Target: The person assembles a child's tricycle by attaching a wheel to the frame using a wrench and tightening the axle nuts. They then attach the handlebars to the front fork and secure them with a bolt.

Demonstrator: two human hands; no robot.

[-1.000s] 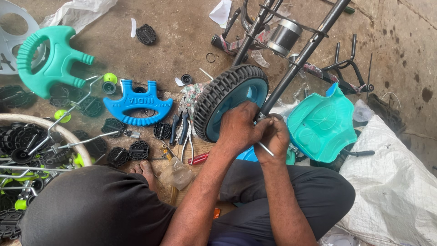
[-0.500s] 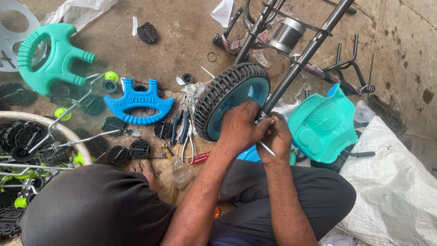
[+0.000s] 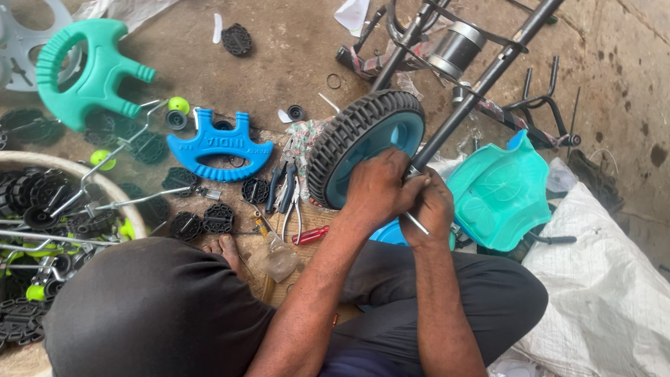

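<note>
Fingers of the left hand (image 3: 380, 192) curl tight around the hub side of the black-treaded wheel (image 3: 363, 143), which stands on edge on the concrete floor (image 3: 279, 63). The right hand (image 3: 431, 209), touching the left, closes its fingers on a thin metal rod (image 3: 417, 223) where the black frame tube (image 3: 481, 84) meets the wheel. Left of the wheel, pliers (image 3: 286, 188) and a blue plastic part (image 3: 220, 145) lie close by. Right of it, a teal seat (image 3: 499, 195) crowds the hands, with a white sack (image 3: 600, 293) beyond. Above the wheel, frame tubes cross; bare floor opens only toward the upper left of the wheel.
</note>
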